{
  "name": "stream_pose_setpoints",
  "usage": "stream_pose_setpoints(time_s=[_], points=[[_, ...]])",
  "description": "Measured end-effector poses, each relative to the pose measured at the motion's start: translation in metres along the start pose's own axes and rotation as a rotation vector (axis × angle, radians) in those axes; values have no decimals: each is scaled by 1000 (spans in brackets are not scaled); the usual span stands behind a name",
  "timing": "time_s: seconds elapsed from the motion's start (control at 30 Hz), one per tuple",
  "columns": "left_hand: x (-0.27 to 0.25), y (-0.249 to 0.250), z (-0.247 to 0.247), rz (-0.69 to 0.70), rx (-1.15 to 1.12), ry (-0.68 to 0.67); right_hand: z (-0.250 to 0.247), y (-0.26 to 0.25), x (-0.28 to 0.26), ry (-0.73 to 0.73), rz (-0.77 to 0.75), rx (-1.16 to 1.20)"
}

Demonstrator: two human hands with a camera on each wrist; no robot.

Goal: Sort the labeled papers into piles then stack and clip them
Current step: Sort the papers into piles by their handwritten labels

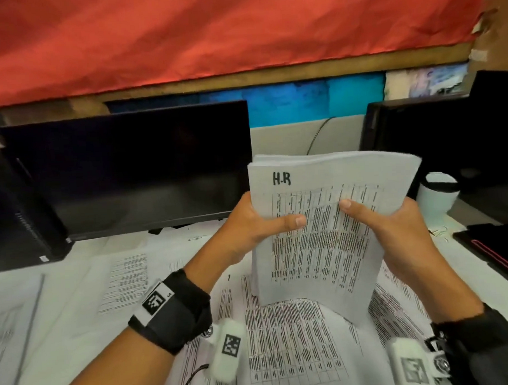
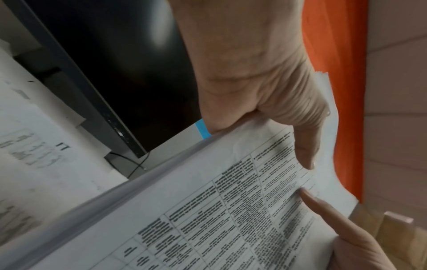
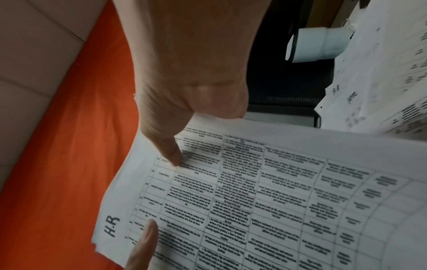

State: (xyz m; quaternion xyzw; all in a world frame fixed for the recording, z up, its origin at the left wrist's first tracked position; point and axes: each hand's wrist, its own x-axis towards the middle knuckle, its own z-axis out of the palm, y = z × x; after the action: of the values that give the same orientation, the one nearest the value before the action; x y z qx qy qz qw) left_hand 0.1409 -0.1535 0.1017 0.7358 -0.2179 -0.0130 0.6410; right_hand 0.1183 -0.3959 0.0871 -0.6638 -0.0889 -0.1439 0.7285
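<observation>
Head view showed you holding a stack of papers [image 1: 329, 218] marked "H.R" upright, its lower edge resting on loose printed sheets [image 1: 291, 345] covering the table [image 1: 76, 287]. Your left hand [image 1: 254, 224] gripped its left edge and your right hand [image 1: 394, 224] its right edge, thumbs pressed across the front page, fingers curled behind. A dark monitor [image 1: 129, 168] stood behind.

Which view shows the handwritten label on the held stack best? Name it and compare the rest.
The head view: the label reads upright and sharp. The right wrist view shows it sideways near the paper's corner. The left wrist view misses it.
</observation>
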Motion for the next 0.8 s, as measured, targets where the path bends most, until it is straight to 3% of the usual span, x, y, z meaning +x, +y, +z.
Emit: stream_pose_setpoints(time_s=[0.17,0.4,0.6,0.8], points=[[-1,8,-10,42,-65,27,7,-11,3,10,-60,7],[-23,-41,-12,-167,3,-74,11,35,-23,15,76,-119],[-27,-26,-11,-90,-57,38,24,16,-18,-18,-14,-49],[-37,-79,-19,-305,177,12,25,71,-39,23,194,-154]])
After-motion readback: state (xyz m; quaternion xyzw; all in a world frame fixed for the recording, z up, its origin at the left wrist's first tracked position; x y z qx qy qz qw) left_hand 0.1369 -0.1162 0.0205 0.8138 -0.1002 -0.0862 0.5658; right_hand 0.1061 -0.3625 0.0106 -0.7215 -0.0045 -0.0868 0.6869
